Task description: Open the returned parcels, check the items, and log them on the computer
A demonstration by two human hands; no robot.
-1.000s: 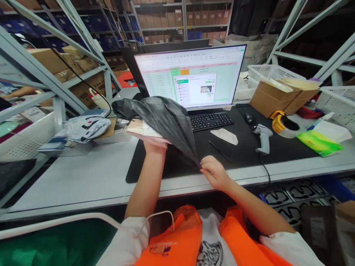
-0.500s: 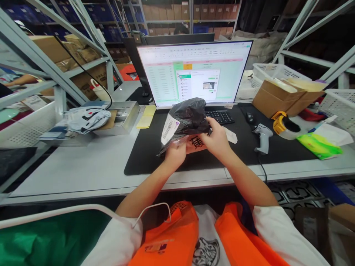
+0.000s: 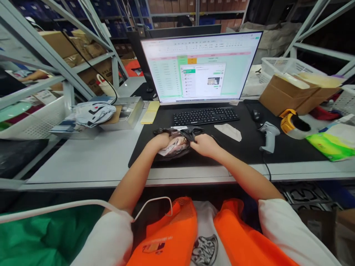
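Note:
A dark plastic mailer bag, crumpled with a white label and pale contents showing, lies on the black desk mat just in front of the keyboard. My left hand presses down on its left part with fingers curled over it. My right hand grips its right side, fingers closed on the dark plastic. Both hands rest low on the mat.
A monitor stands behind the keyboard. A barcode scanner, tape dispenser, cardboard box, green packet and white baskets sit right. A metal tray and grey parcel lie left. Shelving frames both sides.
The bag hung spread out in the air, was bunched between both hands, and now lies pressed on the mat. Both hands have come down with it.

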